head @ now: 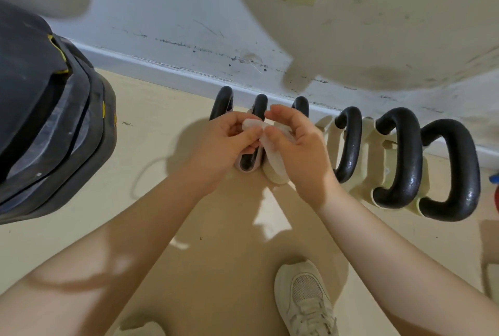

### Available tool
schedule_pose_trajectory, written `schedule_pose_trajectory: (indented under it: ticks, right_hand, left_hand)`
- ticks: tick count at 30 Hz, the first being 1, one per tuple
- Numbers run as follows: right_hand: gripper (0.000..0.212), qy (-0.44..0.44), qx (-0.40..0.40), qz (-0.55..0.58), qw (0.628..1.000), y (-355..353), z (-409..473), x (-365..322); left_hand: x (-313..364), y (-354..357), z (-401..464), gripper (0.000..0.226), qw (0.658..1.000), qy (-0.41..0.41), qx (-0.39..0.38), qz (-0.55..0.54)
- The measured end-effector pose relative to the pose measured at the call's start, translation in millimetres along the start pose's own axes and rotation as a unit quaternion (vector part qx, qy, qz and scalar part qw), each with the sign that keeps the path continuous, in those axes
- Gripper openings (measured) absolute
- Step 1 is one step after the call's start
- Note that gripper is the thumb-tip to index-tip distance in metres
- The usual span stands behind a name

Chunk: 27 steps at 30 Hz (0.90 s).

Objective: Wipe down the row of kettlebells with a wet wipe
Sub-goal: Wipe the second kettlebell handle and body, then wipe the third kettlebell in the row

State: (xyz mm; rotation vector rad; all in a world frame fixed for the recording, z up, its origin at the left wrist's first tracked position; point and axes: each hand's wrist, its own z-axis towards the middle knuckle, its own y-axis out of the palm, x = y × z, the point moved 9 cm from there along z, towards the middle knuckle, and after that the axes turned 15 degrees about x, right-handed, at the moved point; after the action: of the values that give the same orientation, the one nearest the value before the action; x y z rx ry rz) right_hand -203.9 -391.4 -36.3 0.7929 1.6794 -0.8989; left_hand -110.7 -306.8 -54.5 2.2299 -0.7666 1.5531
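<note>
Against the wall, kettlebells point(348, 144); left hand point(226, 144) and right hand point(294, 146) pinch wipe point(252, 124)

Left hand point(229, 141) and right hand point(294, 144) pinch a wet wipe point(252, 125) above the kettlebells point(348, 144) lined along the floor's point(162, 109) wall edge.

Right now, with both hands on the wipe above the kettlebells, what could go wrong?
The wet wipe is pinched only at the fingertips of the left hand and right hand, so it may slip onto the floor. The kettlebells stand close together, so fingers could get squeezed between the handles.
</note>
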Motion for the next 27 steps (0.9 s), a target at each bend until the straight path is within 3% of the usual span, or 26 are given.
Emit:
schedule_pose_trajectory:
  ticks: [3,7,14,17,20,24,27]
  right_hand:
    - [0.021,0.113,-0.047,0.014,0.992,-2.4,10.1,16.9]
    - [0.006,0.174,-0.113,0.032,0.978,-6.4,15.0,18.6]
    - [0.018,0.3,-0.158,0.133,0.931,-8.8,10.5,29.0]
    - [0.006,0.213,-0.153,-0.001,0.965,-16.7,15.2,31.6]
    - [0.015,0.109,-0.175,-0.113,0.972,-27.0,20.7,18.9]
    - [0.004,0.101,-0.132,-0.112,0.98,-58.9,32.2,14.1]
    - [0.031,0.125,-0.038,-0.155,0.979,-92.5,44.2,21.1]
  left_hand:
    - [6.2,-1.4,4.9,0.017,1.0,0.019,0.009,0.013]
    - [21.1,3.9,8.3,0.031,0.999,0.049,-0.008,0.012]
    - [33.6,20.5,4.6,0.05,0.986,0.07,-0.133,0.075]
    - [33.5,21.2,7.3,0.042,0.982,0.072,-0.125,0.12]
    - [29.6,11.6,19.8,0.03,0.989,0.055,-0.04,0.128]
    - [16.4,23.8,24.2,0.025,0.994,0.018,0.002,0.107]
    - [4.8,51.1,18.9,0.029,0.981,0.011,-0.022,0.194]
